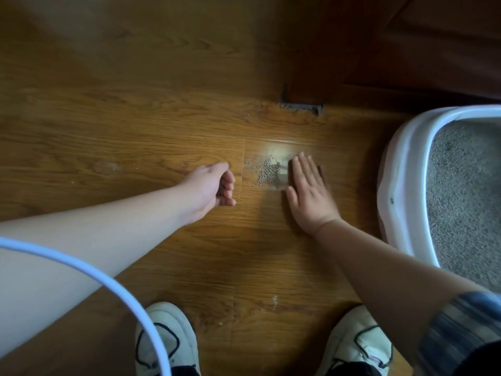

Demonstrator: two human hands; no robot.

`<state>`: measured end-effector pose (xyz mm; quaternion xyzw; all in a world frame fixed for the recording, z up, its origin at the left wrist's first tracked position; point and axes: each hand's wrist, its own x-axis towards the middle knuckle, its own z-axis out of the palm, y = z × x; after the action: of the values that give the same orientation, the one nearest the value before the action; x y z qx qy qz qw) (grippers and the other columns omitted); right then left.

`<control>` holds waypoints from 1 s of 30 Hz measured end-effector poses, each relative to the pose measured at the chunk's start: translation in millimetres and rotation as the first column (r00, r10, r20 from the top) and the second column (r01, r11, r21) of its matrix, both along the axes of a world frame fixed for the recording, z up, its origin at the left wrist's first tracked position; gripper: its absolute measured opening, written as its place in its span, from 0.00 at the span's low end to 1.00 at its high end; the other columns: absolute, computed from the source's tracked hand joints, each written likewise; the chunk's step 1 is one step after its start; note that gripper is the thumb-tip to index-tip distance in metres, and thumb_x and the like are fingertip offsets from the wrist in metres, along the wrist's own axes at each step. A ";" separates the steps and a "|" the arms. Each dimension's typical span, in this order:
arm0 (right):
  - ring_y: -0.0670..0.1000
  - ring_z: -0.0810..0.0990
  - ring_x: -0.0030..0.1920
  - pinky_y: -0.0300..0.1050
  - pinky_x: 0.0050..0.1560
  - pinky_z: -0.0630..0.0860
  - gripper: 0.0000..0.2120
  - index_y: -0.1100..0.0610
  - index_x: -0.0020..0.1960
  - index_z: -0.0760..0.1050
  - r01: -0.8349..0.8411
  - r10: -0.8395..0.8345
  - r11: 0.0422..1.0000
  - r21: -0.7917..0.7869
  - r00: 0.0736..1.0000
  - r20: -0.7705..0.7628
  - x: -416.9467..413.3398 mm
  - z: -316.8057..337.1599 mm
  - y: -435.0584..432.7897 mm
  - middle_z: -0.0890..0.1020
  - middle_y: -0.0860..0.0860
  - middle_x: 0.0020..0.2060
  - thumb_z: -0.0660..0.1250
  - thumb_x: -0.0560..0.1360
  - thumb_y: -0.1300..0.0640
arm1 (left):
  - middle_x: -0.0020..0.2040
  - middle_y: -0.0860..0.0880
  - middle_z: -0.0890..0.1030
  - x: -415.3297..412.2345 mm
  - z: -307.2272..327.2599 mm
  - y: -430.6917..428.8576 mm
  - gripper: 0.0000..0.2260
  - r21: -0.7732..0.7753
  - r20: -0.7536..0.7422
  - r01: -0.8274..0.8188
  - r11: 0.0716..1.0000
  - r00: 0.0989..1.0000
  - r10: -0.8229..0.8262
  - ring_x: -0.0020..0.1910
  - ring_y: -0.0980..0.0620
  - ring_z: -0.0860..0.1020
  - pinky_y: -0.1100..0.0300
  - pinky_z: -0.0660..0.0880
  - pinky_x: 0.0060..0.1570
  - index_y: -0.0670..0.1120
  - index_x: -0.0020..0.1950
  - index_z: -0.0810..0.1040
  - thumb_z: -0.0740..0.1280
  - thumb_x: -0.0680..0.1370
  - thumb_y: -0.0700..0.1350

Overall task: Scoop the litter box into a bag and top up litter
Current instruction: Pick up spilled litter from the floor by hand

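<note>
A small pile of spilled grey litter granules point(267, 172) lies on the wooden floor between my hands. My right hand point(311, 191) rests flat on the floor, fingers together, its edge touching the right side of the pile. My left hand point(214, 185) hovers just left of the pile, cupped with fingers curled, palm facing the granules; I cannot see anything inside it. The white litter box point(401, 158) stands at the right edge, filled with grey litter point(466, 191). No bag or scoop is in view.
Dark wooden furniture point(379, 50) stands at the back right, with litter gathered at its base point(298, 107). A white cable point(81, 264) arcs across the lower left. My two white shoes point(168, 337) point(357, 343) are at the bottom. A few stray granules point(275, 298) dot the floor.
</note>
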<state>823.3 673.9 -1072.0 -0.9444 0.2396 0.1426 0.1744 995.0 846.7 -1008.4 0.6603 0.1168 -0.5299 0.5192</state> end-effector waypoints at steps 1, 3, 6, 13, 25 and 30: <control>0.45 0.36 0.79 0.44 0.78 0.35 0.31 0.53 0.82 0.41 0.040 -0.040 0.999 0.031 0.999 0.010 6.0 2.5 -4.2 0.43 0.49 0.81 0.48 0.84 0.47 | 0.31 0.45 0.72 0.9 0.6 0.1 0.17 -0.001 -0.002 0.000 1.000 1.000 0.000 0.29 0.50 0.71 0.54 0.77 0.32 0.40 0.39 0.73 0.56 0.84 0.45; 0.44 0.37 0.79 0.43 0.77 0.36 0.30 0.52 0.82 0.42 0.028 -0.029 0.997 0.076 1.000 0.013 20.4 6.2 -7.4 0.44 0.47 0.81 0.48 0.84 0.46 | 0.32 0.45 0.72 3.0 0.6 2.0 0.17 0.006 0.003 -0.007 1.000 1.000 0.007 0.29 0.50 0.71 0.54 0.77 0.32 0.40 0.38 0.73 0.56 0.84 0.45; 0.44 0.39 0.79 0.42 0.77 0.36 0.30 0.50 0.82 0.44 -0.061 0.058 0.995 0.083 0.998 0.029 39.7 7.1 -0.3 0.46 0.47 0.81 0.49 0.84 0.46 | 0.32 0.44 0.72 5.8 -0.3 6.2 0.17 0.021 0.016 -0.019 1.000 1.000 0.018 0.30 0.50 0.71 0.53 0.77 0.32 0.40 0.38 0.73 0.56 0.84 0.44; 0.49 0.47 0.81 0.44 0.79 0.42 0.28 0.55 0.81 0.53 -0.182 0.176 0.980 0.081 0.981 0.078 33.7 7.2 32.5 0.54 0.50 0.81 0.53 0.83 0.51 | 0.32 0.44 0.72 9.2 -0.1 13.2 0.16 0.024 0.014 -0.055 0.998 0.998 0.054 0.29 0.50 0.71 0.53 0.77 0.33 0.40 0.37 0.73 0.56 0.83 0.43; 0.49 0.47 0.81 0.50 0.80 0.46 0.29 0.55 0.81 0.52 -0.311 0.312 0.950 -0.009 0.950 0.023 74.2 10.8 41.1 0.54 0.50 0.81 0.50 0.83 0.49 | 0.32 0.43 0.71 10.8 3.7 13.7 0.16 0.038 0.045 -0.080 0.996 0.996 0.079 0.28 0.49 0.70 0.53 0.77 0.33 0.40 0.36 0.73 0.56 0.82 0.41; 0.49 0.46 0.81 0.49 0.80 0.42 0.31 0.57 0.82 0.49 -0.383 0.378 0.918 -0.099 0.923 -0.066 44.6 10.5 35.8 0.51 0.52 0.81 0.48 0.83 0.46 | 0.33 0.43 0.72 9.4 7.1 13.9 0.15 0.013 0.034 -0.068 0.998 0.997 0.068 0.29 0.49 0.70 0.52 0.77 0.34 0.40 0.37 0.73 0.56 0.82 0.41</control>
<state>867.9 709.7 -1061.5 -0.9776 0.0627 0.1818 0.0853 1004.4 860.7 -1001.4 0.6685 0.1341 -0.4998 0.5341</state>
